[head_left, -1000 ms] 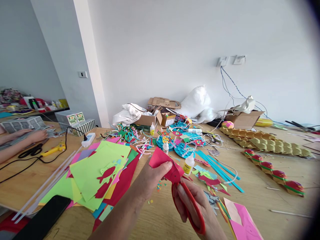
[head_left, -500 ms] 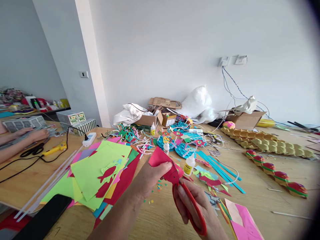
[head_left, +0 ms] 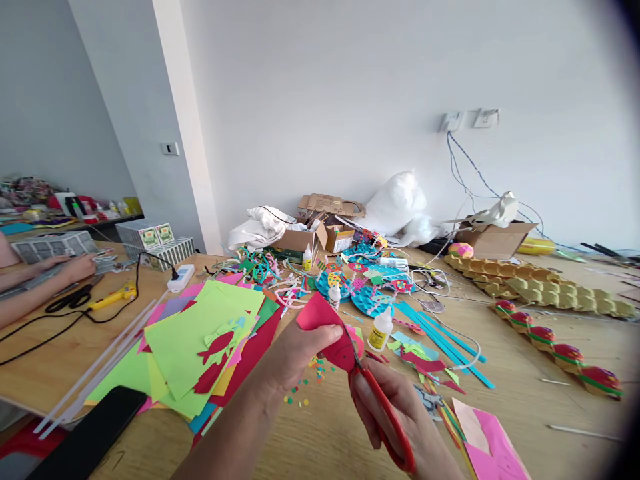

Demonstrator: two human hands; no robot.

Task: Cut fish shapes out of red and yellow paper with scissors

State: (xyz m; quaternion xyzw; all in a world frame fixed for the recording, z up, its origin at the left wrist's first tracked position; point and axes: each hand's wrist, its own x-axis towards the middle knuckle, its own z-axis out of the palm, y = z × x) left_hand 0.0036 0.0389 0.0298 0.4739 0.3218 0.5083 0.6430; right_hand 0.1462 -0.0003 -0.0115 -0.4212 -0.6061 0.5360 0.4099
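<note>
My left hand pinches a piece of red paper between thumb and fingers, above the table. Pencil-like lines show on the paper's lower part. My right hand grips red-handled scissors, its fingers in the loops. The scissor blades meet the paper's right edge, just right of my left thumb. A white glue bottle with a yellow label stands just beyond my right hand. Small paper dots lie on the table below the paper.
Coloured paper sheets are stacked at left, with a black phone in front. Blue strips and paper scraps lie to the right, near egg-carton pieces. Another person's hand works at far left by a yellow glue gun.
The scissor blades have shifted slightly against the red paper, and a scrap at its right edge hangs further apart. The whole view has moved a little.
</note>
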